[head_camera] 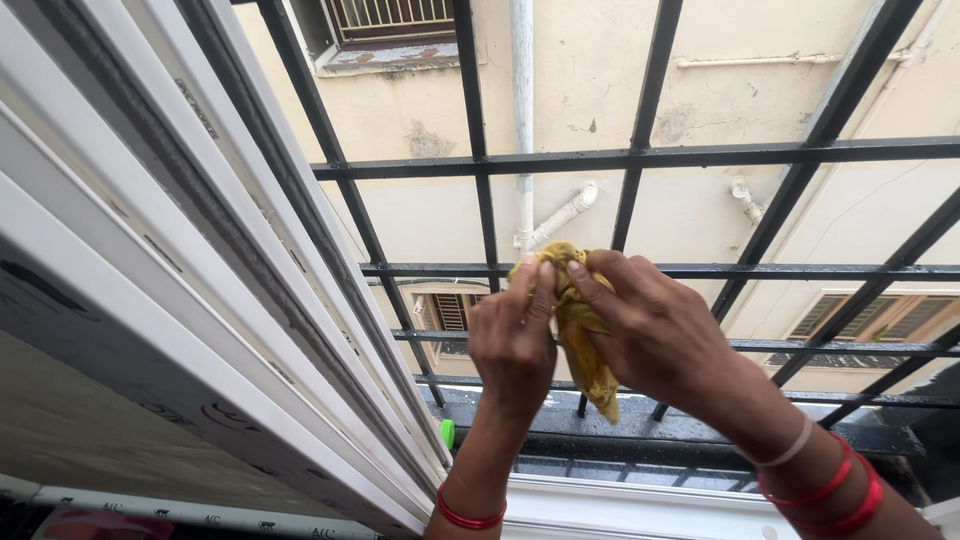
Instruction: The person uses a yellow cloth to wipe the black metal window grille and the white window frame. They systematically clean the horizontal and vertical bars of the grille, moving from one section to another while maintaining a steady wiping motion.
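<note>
A limp, crumpled yellow cloth (583, 330), soft and matt, is pinched between a left hand (513, 340) and a right hand (655, 335) before a window grille (640, 158) of black painted metal with a dull sheen. The sliding window frame (200, 300) looks like smooth white plastic. Glossy red bangles (835, 495) circle one wrist. The facing wall (590, 90) is rough, stained plaster.

**Tight gaps at the window grille**

Ahead of you the black window grille (640, 157) blocks the way out; only the openings between its bars let a hand through. On your left the white sliding window frame (200, 290) closes that side. Below, the wet dark sill (690, 428) stays open to reach.
</note>
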